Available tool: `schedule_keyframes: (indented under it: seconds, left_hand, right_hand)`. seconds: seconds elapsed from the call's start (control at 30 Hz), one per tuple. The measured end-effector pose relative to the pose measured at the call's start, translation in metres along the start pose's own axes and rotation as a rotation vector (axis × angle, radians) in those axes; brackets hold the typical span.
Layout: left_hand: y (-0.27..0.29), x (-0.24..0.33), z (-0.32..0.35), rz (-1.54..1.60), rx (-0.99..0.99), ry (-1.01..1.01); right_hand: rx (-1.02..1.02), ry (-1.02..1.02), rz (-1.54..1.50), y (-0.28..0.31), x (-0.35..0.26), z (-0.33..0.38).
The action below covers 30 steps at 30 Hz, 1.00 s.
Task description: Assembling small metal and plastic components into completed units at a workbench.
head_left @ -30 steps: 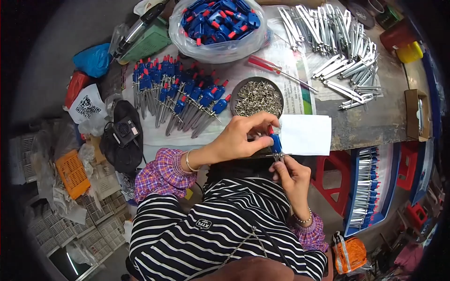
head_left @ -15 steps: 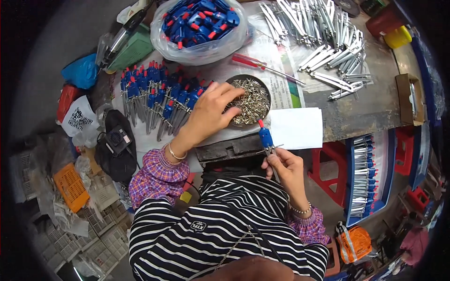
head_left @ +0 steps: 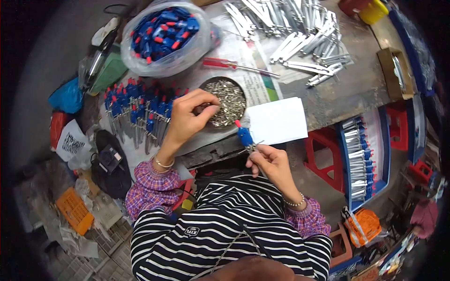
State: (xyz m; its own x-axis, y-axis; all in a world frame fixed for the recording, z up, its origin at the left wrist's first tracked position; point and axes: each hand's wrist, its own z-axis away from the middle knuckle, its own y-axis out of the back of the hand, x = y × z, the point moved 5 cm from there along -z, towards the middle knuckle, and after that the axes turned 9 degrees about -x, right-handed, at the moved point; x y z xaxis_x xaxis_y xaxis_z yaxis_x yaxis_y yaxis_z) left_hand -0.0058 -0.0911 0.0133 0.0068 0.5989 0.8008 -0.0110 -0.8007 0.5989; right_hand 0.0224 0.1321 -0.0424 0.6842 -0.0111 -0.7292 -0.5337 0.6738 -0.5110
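My left hand (head_left: 188, 116) is at the left rim of a round dark dish (head_left: 245, 104) heaped with small shiny metal pins (head_left: 227, 99). Its thumb and forefinger are curled together over the pins; whatever lies between them is too small to make out. In front of me, my right hand (head_left: 273, 166) grips a slim metal piece with a blue plastic head (head_left: 244, 136) and a red tip, the head pointing up and away. Thin metal prongs stick out sideways below that head. Left of the dish lie several similar blue-headed pieces (head_left: 140, 105) in a pile.
A clear plastic bag (head_left: 204, 44) full of blue parts stands at the back left. Beyond the dish lies a red-handled screwdriver (head_left: 234, 64). Silver metal legs (head_left: 300, 44) are heaped at the far right, and a white paper sheet (head_left: 279, 121) lies near the table edge. A blue tray (head_left: 380, 180) holds finished-looking rows.
My left thumb and fingers have drawn together at the dish after being spread over it. My right hand still holds the blue-headed piece, now tilted more leftward. The whole view has shifted.
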Motion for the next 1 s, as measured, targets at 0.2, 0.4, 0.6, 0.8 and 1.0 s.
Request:
schedule_keyframes:
  seconds: [0.2,0.4,0.6,0.8,1.0]
  left_hand:
    - [0.002,-0.006,0.002,0.218,-0.018,0.104]
    - [-0.003,-0.009,0.007,0.566,0.022,0.077]
    - [-0.017,0.007,0.009,0.706,-0.194,0.212]
    - [-0.042,0.019,0.012,0.853,-0.271,0.239]
    - [-0.048,0.019,0.017,0.702,-0.208,0.164]
  right_hand:
    - [0.002,0.027,-0.007,0.002,0.003,0.0]
    - [0.006,0.04,-0.013,0.002,0.003,0.001]
    - [0.022,0.062,-0.009,0.003,0.001,0.001]
    - [0.056,0.056,0.042,0.002,-0.003,0.002]
    - [0.08,0.055,0.142,0.0,-0.007,0.003]
